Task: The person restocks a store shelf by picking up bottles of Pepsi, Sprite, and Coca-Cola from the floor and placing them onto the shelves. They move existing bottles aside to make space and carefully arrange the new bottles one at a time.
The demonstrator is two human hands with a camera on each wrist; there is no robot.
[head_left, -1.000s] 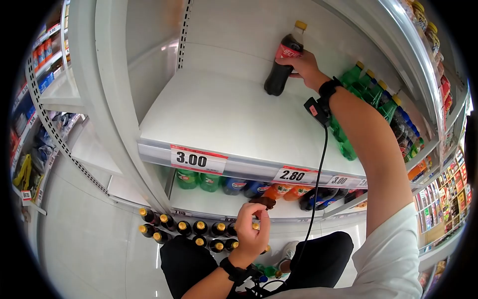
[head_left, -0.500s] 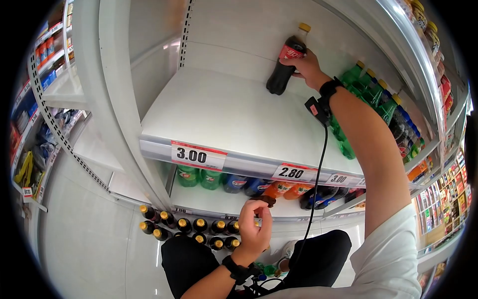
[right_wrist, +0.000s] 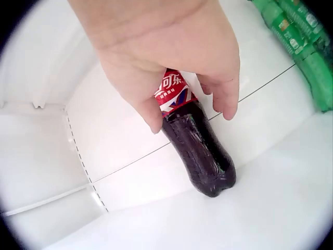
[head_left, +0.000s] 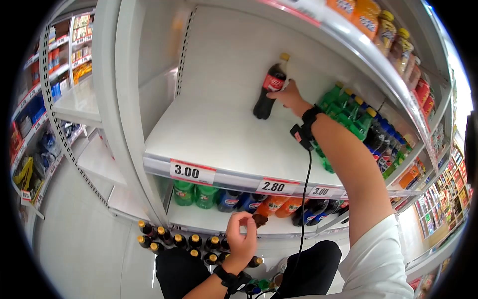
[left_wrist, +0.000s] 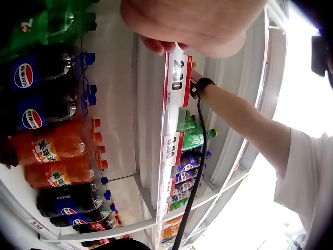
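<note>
A cola bottle [head_left: 270, 89] with a red label and yellow cap is on the white upper shelf [head_left: 214, 132]. My right hand [head_left: 291, 98] is beside it, thumb at the label and the other fingers spread away from the bottle. In the right wrist view, the right hand [right_wrist: 171, 52] covers the bottle's upper part; the dark lower part [right_wrist: 200, 151] shows below, with a gap between bottle and fingers. My left hand [head_left: 242, 238] hangs in front of the lower shelf, loosely curled, with no held object visible. The left wrist view shows the left hand [left_wrist: 195, 23] near price tags.
Green bottles [head_left: 343, 107] stand right of the cola. Large soda bottles [head_left: 230, 200] fill part of the lower shelf, with a small brown thing [head_left: 260, 220] at their front. Yellow-capped dark bottles [head_left: 180, 242] stand on the floor. A black cable [head_left: 303, 209] hangs from the right wrist.
My right hand's fingers have loosened from round the cola bottle and spread outward. The head view has shifted, showing more of the shelf above; the left hand remains loosely curled.
</note>
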